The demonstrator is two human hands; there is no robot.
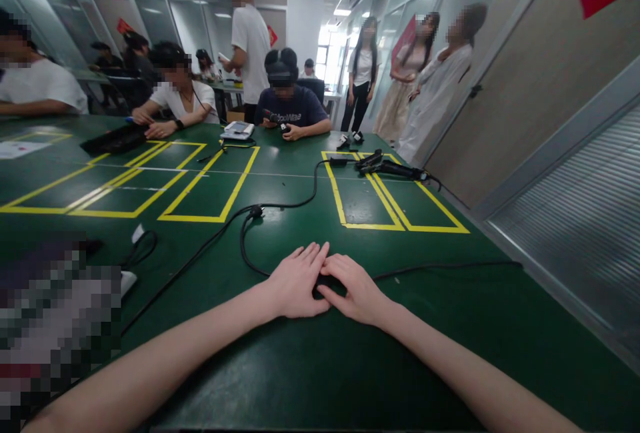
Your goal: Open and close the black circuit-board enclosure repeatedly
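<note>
My left hand (299, 282) rests palm down on the green table (280, 366), its fingers stretched forward and its thumb pointing right. Against its fingertips lies my right hand (357, 290), with fingers curved and thumb bent inward. A small dark thing (326, 281) shows in the gap between the two hands; most of it is covered, and I cannot tell what it is. A black cable (243, 246) runs in under my left hand. Another stretch of black cable (450, 266) leaves from beside my right hand toward the table's right edge.
A plug joint (256, 212) lies on the cable ahead. Yellow tape rectangles (210, 218) mark the table. Black gear (385, 165) lies far right, a black tray (117, 140) far left. A co-worker (295, 110) sits opposite; several people stand or sit around.
</note>
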